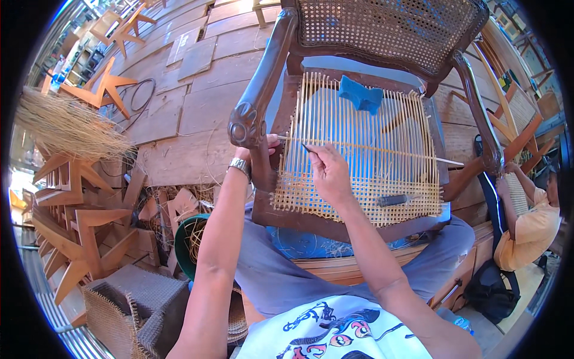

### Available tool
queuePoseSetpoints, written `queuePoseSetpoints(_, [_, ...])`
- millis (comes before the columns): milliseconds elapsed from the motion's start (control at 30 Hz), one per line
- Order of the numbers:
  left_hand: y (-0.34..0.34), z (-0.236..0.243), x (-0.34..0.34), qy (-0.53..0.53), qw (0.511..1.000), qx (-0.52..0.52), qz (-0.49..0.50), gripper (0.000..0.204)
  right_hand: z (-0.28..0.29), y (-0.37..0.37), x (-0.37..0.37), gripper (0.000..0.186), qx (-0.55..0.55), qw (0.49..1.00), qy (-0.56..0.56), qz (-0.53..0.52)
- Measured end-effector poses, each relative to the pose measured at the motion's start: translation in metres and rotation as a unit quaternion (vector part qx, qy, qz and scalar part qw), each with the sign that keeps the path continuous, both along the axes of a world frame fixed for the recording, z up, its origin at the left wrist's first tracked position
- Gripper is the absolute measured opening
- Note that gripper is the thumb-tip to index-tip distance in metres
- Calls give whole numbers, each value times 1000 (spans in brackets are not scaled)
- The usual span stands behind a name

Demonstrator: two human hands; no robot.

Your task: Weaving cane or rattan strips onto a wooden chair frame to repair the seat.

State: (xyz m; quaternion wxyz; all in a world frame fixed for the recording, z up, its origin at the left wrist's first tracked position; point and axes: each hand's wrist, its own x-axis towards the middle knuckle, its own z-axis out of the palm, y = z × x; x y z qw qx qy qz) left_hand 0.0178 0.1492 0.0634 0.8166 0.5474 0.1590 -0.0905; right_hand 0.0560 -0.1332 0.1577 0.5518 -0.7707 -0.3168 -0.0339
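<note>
Two hands on one cane seat (412, 122), set in the dark wood chair (281, 209) in front of the person's lap. Left hand (272, 145) is at the left edge, part hidden by the arm post (258, 164); its fingers are near the end of the cross strand (371, 148), can't tell if they're clamped on it. Right hand (330, 173) is over the seat, thumb and index pinched together on a thin dark tool (307, 148), tip close to the cross strand.

Step looks like working that strand over/under the lengthwise canes (353, 125). It lies mid-seat, apart from the tight lattice (353, 194) at the front. Pale strip (449, 161) sticks out past the right edge; can't tell if it's the same piece.

To do it well: lift canes with the tip, don't pry hard, or they may crack. Check the over/under alternates against the last lattice row. Keep light tension from the left, no twist. Beat it down evenly, both ends together, so the row stays straight. Watch the dark-handled tool (393, 200) lying on the lattice: could snag. Blue pad (360, 94) at the back is out of the way.
</note>
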Motion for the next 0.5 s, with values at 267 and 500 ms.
queuePoseSetpoints(267, [-22,21,14,85,983,102,125,23,-9,-16,-9,15,-10,999,42,-6])
queuePoseSetpoints(500, [-50,43,21,59,981,136,126,31,-17,-15,10,15,-6,998,51,-26])
